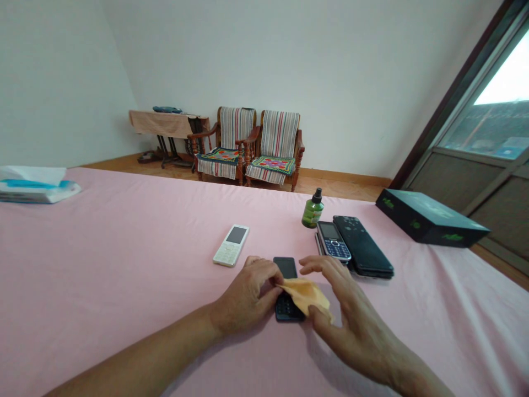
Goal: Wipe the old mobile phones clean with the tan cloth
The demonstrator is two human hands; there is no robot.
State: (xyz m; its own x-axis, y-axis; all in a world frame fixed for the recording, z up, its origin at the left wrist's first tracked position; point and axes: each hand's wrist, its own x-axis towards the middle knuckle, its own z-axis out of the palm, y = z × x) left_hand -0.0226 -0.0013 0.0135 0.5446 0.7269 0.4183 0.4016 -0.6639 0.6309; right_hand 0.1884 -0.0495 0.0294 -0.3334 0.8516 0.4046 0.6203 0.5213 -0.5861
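A dark keypad phone (286, 268) lies on the pink cloth in front of me, its lower keys partly covered. Over it spreads a yellow cloth (306, 293), pinched at its left corner by my left hand (252, 289). My right hand (345, 309) is at the cloth's right side, thumb against the edge and fingers spread apart above it. Just beyond my left hand rests a white keypad phone (232, 245). To the right, a dark blue keypad phone (334, 241) sits on another device, beside a stack of black phones (363, 245).
A green spray bottle (313, 209) stands behind the phones. At the right is a black box (430, 218), at the far left a tissue pack (39, 187). Two wooden chairs (275, 140) and a cloth-covered table (165, 124) stand along the wall beyond the pink cloth (144, 231).
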